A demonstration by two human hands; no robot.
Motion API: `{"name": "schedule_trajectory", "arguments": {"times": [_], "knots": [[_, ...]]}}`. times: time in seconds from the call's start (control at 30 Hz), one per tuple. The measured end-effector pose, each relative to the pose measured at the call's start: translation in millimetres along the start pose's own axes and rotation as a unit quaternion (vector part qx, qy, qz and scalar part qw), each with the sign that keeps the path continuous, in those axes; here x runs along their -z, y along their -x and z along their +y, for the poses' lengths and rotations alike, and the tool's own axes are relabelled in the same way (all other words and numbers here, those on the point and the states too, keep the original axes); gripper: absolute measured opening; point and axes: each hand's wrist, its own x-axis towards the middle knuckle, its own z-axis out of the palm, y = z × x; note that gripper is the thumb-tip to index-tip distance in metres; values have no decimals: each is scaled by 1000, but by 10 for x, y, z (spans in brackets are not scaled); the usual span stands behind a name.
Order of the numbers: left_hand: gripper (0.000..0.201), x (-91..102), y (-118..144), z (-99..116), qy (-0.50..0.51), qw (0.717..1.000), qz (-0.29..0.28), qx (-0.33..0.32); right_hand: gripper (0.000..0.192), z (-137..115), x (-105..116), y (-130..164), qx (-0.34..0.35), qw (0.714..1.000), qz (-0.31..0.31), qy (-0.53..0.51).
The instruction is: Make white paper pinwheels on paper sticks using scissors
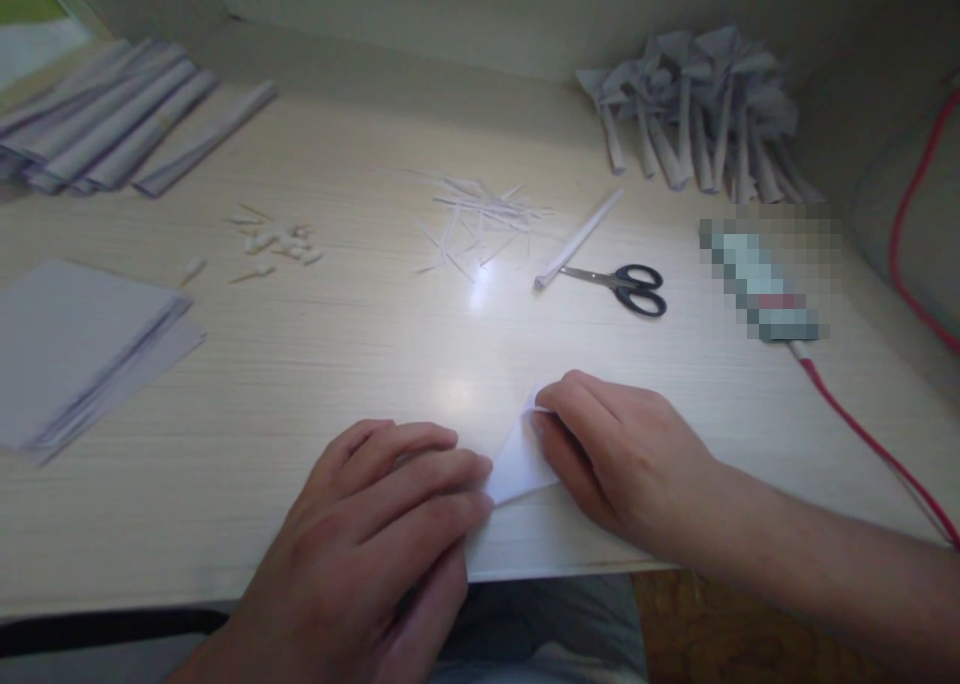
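A small folded piece of white paper (pixel 517 464) lies near the front edge of the table between my two hands. My right hand (pixel 622 444) pinches its upper right part, fingers curled over it. The fingertips of my left hand (pixel 382 524) press together on the paper's lower left corner; the thumb is mostly hidden under the fingers. Beyond them lie scissors (pixel 622 286) with black handles, their tip touching a thin white paper roll (pixel 579 241). Thin white paper strips (pixel 487 209) are scattered to the left of that roll.
Flat paper sheets (pixel 82 344) are stacked at the left. Behind them lie several paper rolls (pixel 135 114). Cotton-tipped sticks (pixel 281 242) sit in a loose group. Paper pieces with flared ends (pixel 697 104) are piled back right, near a blurred device (pixel 765 284) with a red cable (pixel 862 434).
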Motion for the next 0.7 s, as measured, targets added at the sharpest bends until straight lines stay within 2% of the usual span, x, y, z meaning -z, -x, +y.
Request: {"name": "schedule_trajectory", "arguments": {"times": [0.13,0.4,0.6,0.7], "knots": [[32,22,7,-9,-4,1000,-6,-15,19,-1,-7,-14,4,1000,-2,17],[20,35,-95,-10,19,998,-55,-31,16,-4,22,-33,-5,1000,-23,8],[25,-6,-72,-51,36,998,-34,-34,17,1,-9,-10,2,1000,10,4],[26,14,-71,-41,59,998,-1,-27,18,1,-19,-12,6,1000,22,14]]}}
